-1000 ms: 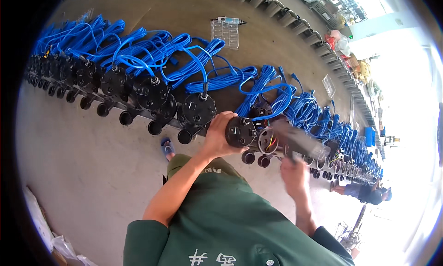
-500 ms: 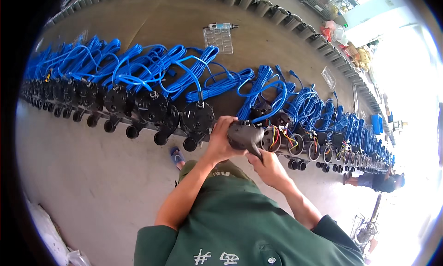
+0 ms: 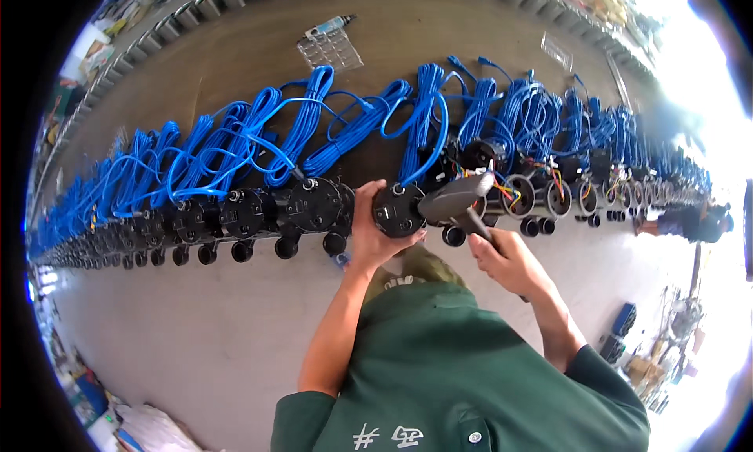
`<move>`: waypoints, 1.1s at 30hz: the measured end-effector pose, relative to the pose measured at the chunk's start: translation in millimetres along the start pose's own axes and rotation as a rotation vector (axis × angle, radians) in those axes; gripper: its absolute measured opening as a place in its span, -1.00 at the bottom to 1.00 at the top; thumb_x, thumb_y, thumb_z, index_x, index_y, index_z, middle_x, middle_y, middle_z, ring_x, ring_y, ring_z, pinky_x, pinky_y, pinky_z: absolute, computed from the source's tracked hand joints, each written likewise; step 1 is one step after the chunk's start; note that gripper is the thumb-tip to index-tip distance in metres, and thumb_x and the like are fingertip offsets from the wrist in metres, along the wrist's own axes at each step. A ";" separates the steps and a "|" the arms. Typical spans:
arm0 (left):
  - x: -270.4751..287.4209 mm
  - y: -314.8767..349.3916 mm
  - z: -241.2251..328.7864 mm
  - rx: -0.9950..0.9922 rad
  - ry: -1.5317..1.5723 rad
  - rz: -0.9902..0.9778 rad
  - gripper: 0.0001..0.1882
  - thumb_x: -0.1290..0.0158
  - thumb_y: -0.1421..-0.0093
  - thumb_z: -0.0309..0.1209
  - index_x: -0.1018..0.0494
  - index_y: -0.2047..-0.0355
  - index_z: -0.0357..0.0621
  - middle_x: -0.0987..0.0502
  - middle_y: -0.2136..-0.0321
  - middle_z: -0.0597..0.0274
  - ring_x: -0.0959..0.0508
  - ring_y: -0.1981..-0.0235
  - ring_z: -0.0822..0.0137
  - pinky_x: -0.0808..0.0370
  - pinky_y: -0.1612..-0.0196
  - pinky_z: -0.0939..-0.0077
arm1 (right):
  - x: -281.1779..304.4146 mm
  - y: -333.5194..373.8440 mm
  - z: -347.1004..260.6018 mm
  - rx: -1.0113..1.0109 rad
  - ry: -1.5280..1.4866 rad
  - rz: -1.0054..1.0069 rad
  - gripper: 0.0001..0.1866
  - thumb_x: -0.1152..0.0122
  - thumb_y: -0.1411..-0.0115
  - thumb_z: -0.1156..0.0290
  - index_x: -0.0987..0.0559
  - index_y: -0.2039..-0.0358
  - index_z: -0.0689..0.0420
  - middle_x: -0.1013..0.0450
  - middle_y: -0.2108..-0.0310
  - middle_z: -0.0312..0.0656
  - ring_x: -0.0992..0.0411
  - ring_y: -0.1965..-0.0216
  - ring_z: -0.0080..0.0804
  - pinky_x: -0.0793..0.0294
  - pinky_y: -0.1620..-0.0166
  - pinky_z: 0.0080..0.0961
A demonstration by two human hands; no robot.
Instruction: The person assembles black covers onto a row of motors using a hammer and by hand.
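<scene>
My left hand (image 3: 372, 238) is wrapped round the side and underside of a round black housing (image 3: 398, 212) at the table's near edge. A coiled blue cable (image 3: 428, 114) runs to the top of that housing. In my right hand (image 3: 511, 260) is the handle of a mallet (image 3: 455, 199) with a thick dark head and a paler, shiny end. The mallet head is raised just right of the housing and partly covers the neighbouring unit. To the right stand open grey round housings (image 3: 518, 195) with coloured wires showing. Closed black housings (image 3: 314, 204) line the edge to the left.
Blue cable bundles (image 3: 302, 122) lie along the brown table (image 3: 439, 28). Farther back are a clear plastic tray (image 3: 333, 50), a tube-shaped tool (image 3: 330, 27) and metal cylinders (image 3: 210, 5). At the far right another person (image 3: 694, 223) is beside the row.
The mallet has swung right, off the black housing, uncovering its round face. My right hand has moved right with it; my left hand still grips the housing. The view has shifted.
</scene>
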State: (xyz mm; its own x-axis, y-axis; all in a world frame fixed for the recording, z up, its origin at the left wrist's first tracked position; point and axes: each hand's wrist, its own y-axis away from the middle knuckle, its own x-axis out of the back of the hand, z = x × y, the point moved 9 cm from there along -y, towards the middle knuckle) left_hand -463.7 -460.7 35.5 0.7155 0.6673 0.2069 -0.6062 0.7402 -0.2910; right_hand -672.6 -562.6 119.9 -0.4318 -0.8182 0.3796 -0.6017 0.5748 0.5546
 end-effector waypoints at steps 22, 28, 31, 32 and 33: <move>-72.9 163.0 -232.4 0.818 0.305 0.073 -0.74 -0.38 -0.09 -0.46 -0.53 0.26 -0.05 -0.48 0.50 0.44 -0.37 0.66 0.58 -0.19 0.67 0.68 | -28.3 5.5 112.5 0.010 0.013 0.187 -0.66 -0.40 -0.20 0.26 -0.57 0.44 0.32 -0.37 0.72 -0.06 -0.26 0.68 -0.41 -0.35 0.51 -0.34; -77.5 162.5 -230.9 0.844 0.378 0.110 -0.76 -0.40 -0.08 -0.45 -0.54 0.29 -0.04 -0.49 0.52 0.44 -0.38 0.67 0.60 -0.21 0.68 0.68 | -40.9 5.4 116.3 -0.172 -0.517 0.031 -0.56 -0.08 -0.47 0.08 -0.41 0.40 0.20 -0.27 0.59 -0.43 -0.17 0.54 -0.67 -0.17 0.49 -0.56; -72.9 184.2 -275.0 0.716 0.111 0.050 -0.76 -0.40 -0.08 -0.44 -0.56 0.28 -0.03 -0.51 0.51 0.44 -0.38 0.66 0.61 -0.21 0.67 0.68 | -23.9 8.0 82.5 -0.126 -0.800 0.035 -0.54 0.08 -0.54 0.04 -0.38 0.36 0.18 -0.19 0.64 -0.44 -0.12 0.62 -0.74 -0.12 0.56 -0.68; -73.3 186.6 -278.7 0.700 0.062 0.029 -0.76 -0.40 -0.08 -0.44 -0.56 0.27 -0.02 -0.51 0.51 0.44 -0.38 0.66 0.60 -0.21 0.67 0.67 | -20.4 4.3 77.0 0.067 -0.771 0.031 -0.47 0.19 -0.55 -0.06 -0.39 0.29 0.18 -0.19 0.67 -0.40 -0.07 0.70 -0.72 -0.10 0.64 -0.68; -73.7 193.9 -283.6 0.724 0.182 0.047 -0.76 -0.40 -0.08 -0.43 -0.57 0.27 -0.02 -0.51 0.51 0.44 -0.37 0.66 0.60 -0.21 0.67 0.67 | -25.1 0.4 76.2 0.063 -0.823 0.076 -0.51 0.11 -0.54 -0.02 -0.39 0.32 0.17 -0.22 0.66 -0.38 -0.10 0.69 -0.70 -0.15 0.62 -0.66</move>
State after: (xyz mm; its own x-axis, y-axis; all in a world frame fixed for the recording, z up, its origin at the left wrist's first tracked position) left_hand -535.5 -389.8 -301.0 0.6914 0.7217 0.0335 -0.6694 0.6225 0.4054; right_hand -713.2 -541.0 54.1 -0.8121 -0.5212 -0.2624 -0.5766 0.6479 0.4977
